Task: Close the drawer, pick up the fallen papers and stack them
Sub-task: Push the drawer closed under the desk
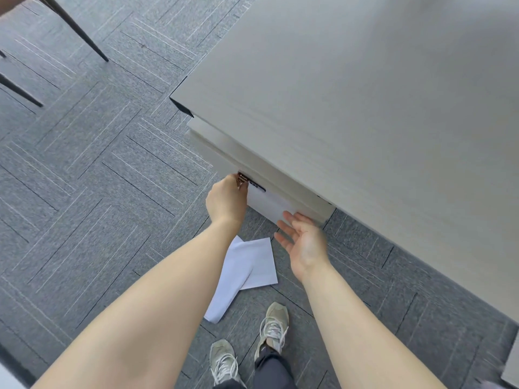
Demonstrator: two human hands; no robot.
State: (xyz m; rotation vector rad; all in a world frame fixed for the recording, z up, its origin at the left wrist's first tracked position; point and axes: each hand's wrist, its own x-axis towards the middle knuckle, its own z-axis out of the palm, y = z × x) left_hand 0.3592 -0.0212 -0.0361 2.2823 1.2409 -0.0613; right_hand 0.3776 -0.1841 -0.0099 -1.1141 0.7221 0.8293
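A pale drawer front (pixel 269 204) juts out a little beneath the light wood desk top (pixel 351 94). My left hand (pixel 226 199) curls its fingers over the drawer's left end, beside a dark metal runner (pixel 247 180). My right hand (pixel 304 244) is spread flat, fingertips touching the drawer's lower right edge, holding nothing. Two white papers (pixel 247 272) lie overlapped on the grey carpet between my arms, just below the drawer; my left forearm covers their left edge.
My two feet in pale sneakers (pixel 252 346) stand right behind the papers. Dark chair legs (pixel 75 29) slant across the carpet at the top left. The desk's long edge runs diagonally down to the right.
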